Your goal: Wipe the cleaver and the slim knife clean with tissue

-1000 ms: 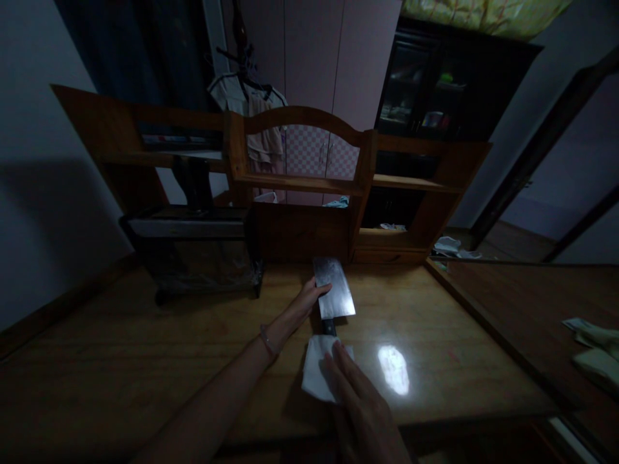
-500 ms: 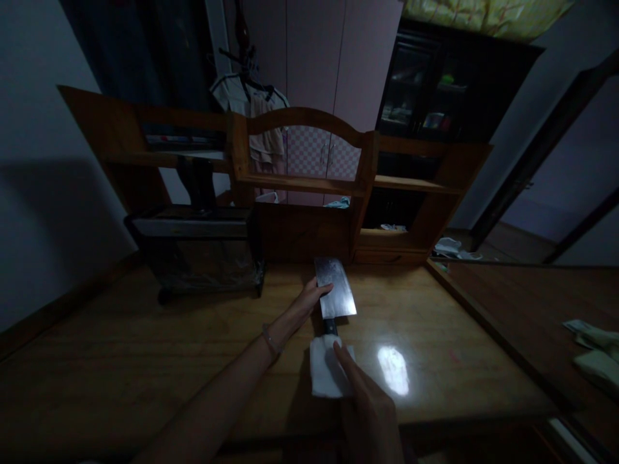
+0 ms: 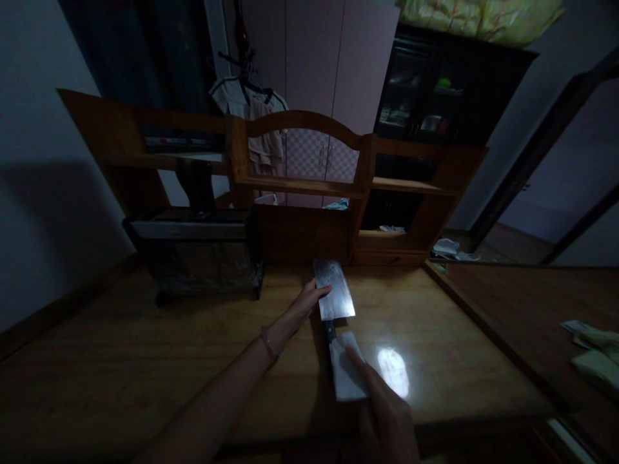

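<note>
A cleaver with a broad shiny blade and a dark handle is held above the wooden desk, its handle towards me. My left hand pinches the blade's left edge, thumb lying on the upper face. In my right hand is a folded white cloth, gripped with the thumb on top. The cloth lies beside the right side of the handle, which shows dark along its left edge; whether they touch I cannot tell.
On the left of the desk stands a dark boxy rack with black handles rising from it. A wooden shelf unit runs along the back. Pale cloth lies on the surface at the right.
My right hand has moved the cloth to the right, off the handle, so more of the dark handle shows. My left hand and the cleaver have barely moved.
</note>
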Demonstrator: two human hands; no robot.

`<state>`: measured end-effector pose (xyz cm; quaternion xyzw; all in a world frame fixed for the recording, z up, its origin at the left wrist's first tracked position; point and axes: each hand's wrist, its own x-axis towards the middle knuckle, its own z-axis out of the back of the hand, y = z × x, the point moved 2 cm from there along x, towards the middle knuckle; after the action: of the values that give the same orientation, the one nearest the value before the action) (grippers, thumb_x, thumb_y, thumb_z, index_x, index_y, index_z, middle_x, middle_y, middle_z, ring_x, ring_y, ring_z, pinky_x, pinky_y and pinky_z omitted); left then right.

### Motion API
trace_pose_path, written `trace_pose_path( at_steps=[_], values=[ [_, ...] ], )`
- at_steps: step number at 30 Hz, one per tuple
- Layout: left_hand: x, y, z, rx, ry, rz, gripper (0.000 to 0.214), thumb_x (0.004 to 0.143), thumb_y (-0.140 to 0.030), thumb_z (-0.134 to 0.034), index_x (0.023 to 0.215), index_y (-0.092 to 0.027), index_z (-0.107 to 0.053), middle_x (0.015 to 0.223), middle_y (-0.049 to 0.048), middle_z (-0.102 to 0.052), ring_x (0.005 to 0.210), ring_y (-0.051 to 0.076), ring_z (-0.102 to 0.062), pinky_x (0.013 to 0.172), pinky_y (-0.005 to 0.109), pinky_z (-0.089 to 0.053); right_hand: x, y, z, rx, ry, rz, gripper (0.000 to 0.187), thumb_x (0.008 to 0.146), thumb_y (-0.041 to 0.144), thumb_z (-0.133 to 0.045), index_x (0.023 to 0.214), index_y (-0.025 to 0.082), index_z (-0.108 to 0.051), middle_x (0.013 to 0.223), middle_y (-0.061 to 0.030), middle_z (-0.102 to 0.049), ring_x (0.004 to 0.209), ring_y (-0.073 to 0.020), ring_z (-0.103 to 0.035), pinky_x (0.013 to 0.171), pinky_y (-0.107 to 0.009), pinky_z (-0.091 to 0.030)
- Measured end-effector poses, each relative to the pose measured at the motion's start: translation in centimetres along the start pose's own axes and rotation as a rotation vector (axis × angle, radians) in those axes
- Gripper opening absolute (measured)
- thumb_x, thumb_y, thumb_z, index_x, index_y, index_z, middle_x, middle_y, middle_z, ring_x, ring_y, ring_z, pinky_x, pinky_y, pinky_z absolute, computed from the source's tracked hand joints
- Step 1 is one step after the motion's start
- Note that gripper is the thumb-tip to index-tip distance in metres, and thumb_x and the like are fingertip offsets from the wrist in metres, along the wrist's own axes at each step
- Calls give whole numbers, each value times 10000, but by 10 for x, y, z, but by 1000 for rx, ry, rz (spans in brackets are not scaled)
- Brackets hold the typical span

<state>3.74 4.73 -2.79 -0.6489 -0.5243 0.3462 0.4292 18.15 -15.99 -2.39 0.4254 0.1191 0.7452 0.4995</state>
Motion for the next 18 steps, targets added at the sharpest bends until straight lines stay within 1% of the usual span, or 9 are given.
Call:
trace_pose_path(
  at_steps=[4,8,10,13,15,18],
  values=[
    [0,0,-1,4,9,-6,325,633,-239,-776,913,-133,-649,887,52,-661,778,154,-586,727,255,-441,0,-1,2,3,-20,-38,622,775,59,-346,1352,253,-475,1238,-62,-625,1101,-220,-621,896,-314,-515],
    [0,0,-1,9,15,-6,338,643,-241,-770,941,-140,-648,917,54,-664,793,157,-590,734,258,-446,1,1,7,9,-46,-86,532,764,80,-376,1231,239,-574,1142,-57,-668,1008,-213,-657,811,-274,-528],
    [-1,0,-1,5,17,-4,352,634,-235,-774,951,-142,-649,922,52,-666,784,154,-591,734,260,-449,3,3,10,26,-61,-101,529,755,81,-382,1211,242,-598,1119,-48,-680,989,-205,-662,781,-256,-527],
    [0,1,0,-4,16,-4,343,630,-237,-776,935,-141,-651,905,48,-667,778,155,-596,733,261,-451,7,6,14,73,-117,-139,523,760,91,-391,1200,245,-629,1132,-45,-683,994,-201,-662,760,-244,-525],
    [1,2,0,-9,12,-3,339,625,-241,-778,923,-140,-651,892,49,-668,772,157,-600,728,263,-451,9,7,16,115,-150,-206,475,771,124,-408,1159,231,-661,1084,-50,-701,926,-204,-676,712,-240,-526],
    [4,5,2,-17,6,0,362,604,-244,-789,922,-138,-653,876,52,-673,739,156,-601,705,267,-452,12,8,20,165,-169,-362,381,774,196,-445,1059,200,-698,882,-44,-729,719,-193,-669,593,-226,-500]
  ],
)
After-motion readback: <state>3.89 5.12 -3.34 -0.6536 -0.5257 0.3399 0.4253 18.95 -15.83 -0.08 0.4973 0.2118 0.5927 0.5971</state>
